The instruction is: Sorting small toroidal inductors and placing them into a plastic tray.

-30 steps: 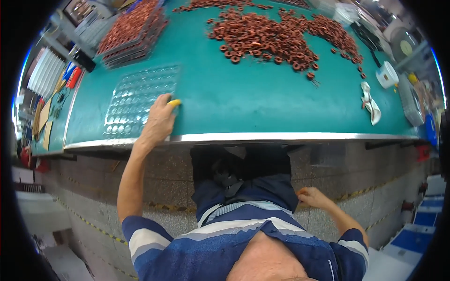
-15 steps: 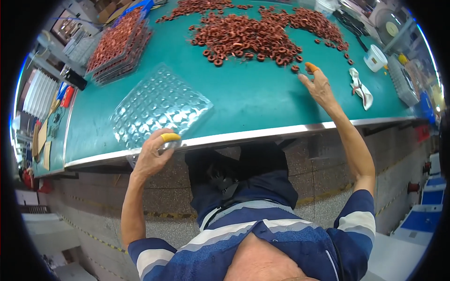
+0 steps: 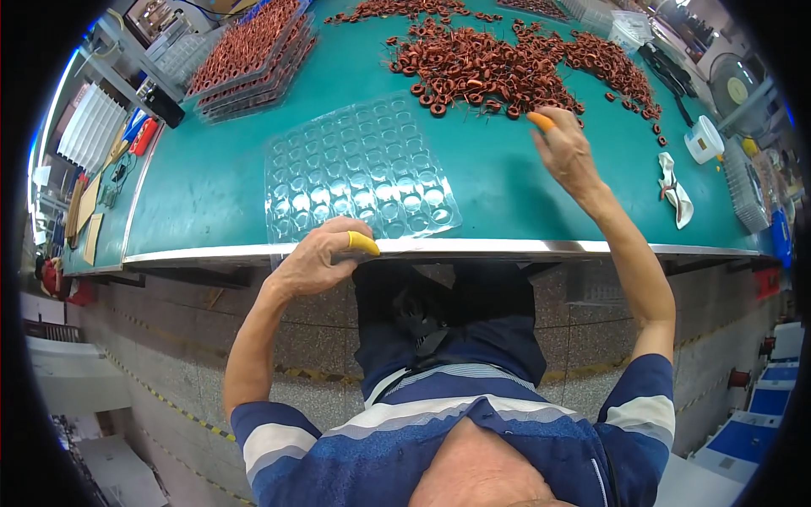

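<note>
A clear plastic blister tray point(image 3: 355, 160) with rows of round pockets lies flat on the green table. My left hand point(image 3: 317, 258), a yellow cot on one finger, is closed on the tray's near edge, thumb low and fingers on top. Beyond and to the right of the tray spreads a heap of copper-red wound ring coils point(image 3: 481, 68) with wire leads. At the heap's near right edge is my right hand point(image 3: 568, 156), an orange cot on its index finger. Its thumb and index finger are apart, with nothing visible between them; the other fingers are partly hidden.
Stacked clear trays full of coils point(image 3: 253, 59) stand at the far left. To the right are a crumpled white cloth point(image 3: 674, 193), a white bucket point(image 3: 703, 139) and black tools point(image 3: 667, 72). A metal strip point(image 3: 473, 246) runs along the table's front edge.
The tray has turned squarer to the table edge and shifted right in the view, with my left hand still on it. My right hand has moved slightly left against the heap.
</note>
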Demonstrator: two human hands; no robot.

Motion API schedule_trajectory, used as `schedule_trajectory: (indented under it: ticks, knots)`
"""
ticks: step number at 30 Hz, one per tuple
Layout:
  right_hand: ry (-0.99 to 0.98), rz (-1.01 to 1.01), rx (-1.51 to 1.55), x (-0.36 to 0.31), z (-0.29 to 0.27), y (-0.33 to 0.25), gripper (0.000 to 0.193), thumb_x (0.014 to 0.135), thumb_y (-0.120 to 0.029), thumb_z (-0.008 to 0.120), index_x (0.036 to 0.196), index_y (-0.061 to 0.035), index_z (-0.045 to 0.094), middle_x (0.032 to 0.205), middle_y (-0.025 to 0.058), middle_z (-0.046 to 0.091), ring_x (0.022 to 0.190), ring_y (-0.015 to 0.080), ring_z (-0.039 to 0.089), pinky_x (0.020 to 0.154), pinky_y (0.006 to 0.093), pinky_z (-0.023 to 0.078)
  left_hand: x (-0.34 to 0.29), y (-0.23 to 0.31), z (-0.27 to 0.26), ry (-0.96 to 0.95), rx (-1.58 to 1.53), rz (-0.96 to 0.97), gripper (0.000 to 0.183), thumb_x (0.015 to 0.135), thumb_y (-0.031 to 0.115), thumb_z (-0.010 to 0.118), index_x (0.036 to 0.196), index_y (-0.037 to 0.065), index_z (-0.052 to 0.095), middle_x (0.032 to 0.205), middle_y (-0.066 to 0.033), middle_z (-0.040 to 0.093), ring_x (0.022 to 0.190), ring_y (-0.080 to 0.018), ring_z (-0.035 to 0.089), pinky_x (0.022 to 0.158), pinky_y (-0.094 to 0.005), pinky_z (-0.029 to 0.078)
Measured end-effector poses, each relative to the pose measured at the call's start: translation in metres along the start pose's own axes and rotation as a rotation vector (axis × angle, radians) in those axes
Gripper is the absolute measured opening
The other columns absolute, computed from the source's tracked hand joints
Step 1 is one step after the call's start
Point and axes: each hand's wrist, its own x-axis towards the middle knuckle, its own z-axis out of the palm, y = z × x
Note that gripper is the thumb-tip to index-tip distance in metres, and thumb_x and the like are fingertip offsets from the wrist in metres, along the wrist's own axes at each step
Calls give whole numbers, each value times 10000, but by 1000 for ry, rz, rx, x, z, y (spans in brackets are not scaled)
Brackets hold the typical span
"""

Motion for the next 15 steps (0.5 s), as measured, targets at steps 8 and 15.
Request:
schedule_trajectory:
  ticks: [8, 15]
  knots:
    - [-171, -153, -137, 48, 89, -3, 144, 839, -77, 569, 906, 34, 631, 1068, 126, 555, 964, 277, 548, 805, 372, 509, -2, -9, 8, 46, -7, 24, 308, 670, -47, 603, 958, 52, 649, 1075, -73, 607, 1082, -269, 548, 971, -374, 417]
    - [-115, -205, -160, 58, 105, -2, 176, 813, -131, 596, 969, -70, 646, 937, 60, 547, 882, 225, 553, 736, 323, 499, -3, -13, 2, 15, -6, 26, 280, 694, -17, 618, 962, 57, 646, 1092, -71, 609, 1086, -270, 546, 974, -376, 418]
